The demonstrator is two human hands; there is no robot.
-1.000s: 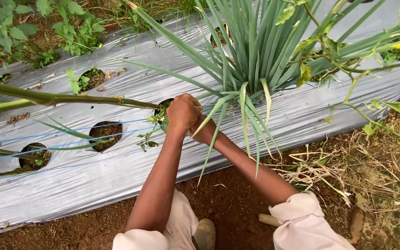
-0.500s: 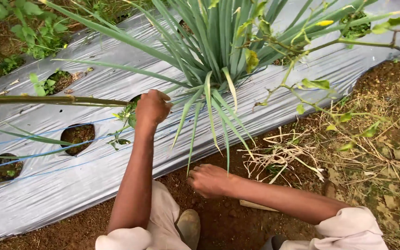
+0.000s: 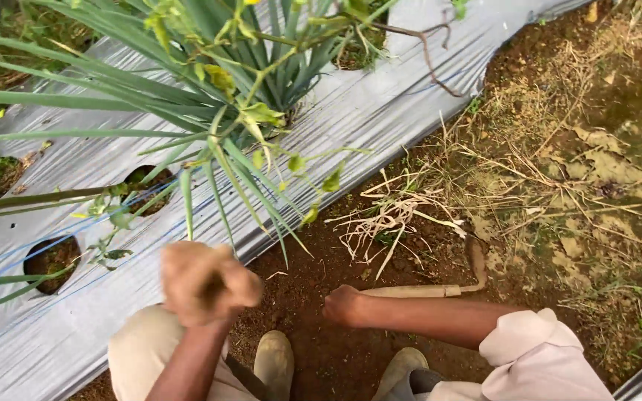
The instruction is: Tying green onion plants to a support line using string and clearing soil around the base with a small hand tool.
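Observation:
My left hand [image 3: 206,282] is a blurred, closed fist raised above my knee, near the drooping tips of a plant with long narrow green leaves [image 3: 247,96]. Nothing shows in it. My right hand [image 3: 343,304] rests low on the brown soil, closed around the near end of a wooden handle [image 3: 410,291]. The handle lies flat and ends in a curved rusty blade [image 3: 477,263] to the right. The plant grows out of silver plastic sheeting [image 3: 380,104] that covers a raised bed.
Round holes [image 3: 53,260] in the sheeting show soil and small weeds. A heap of pale dry stalks [image 3: 388,219] lies on the bare earth beside the bed. Dry grass and dead leaves [image 3: 596,163] cover the ground at right. My shoes [image 3: 273,360] are below.
My left hand has let go of the plant's leaves and pulled back toward me. My right hand has dropped to the soil and closed on the tool's handle. The view has shifted right.

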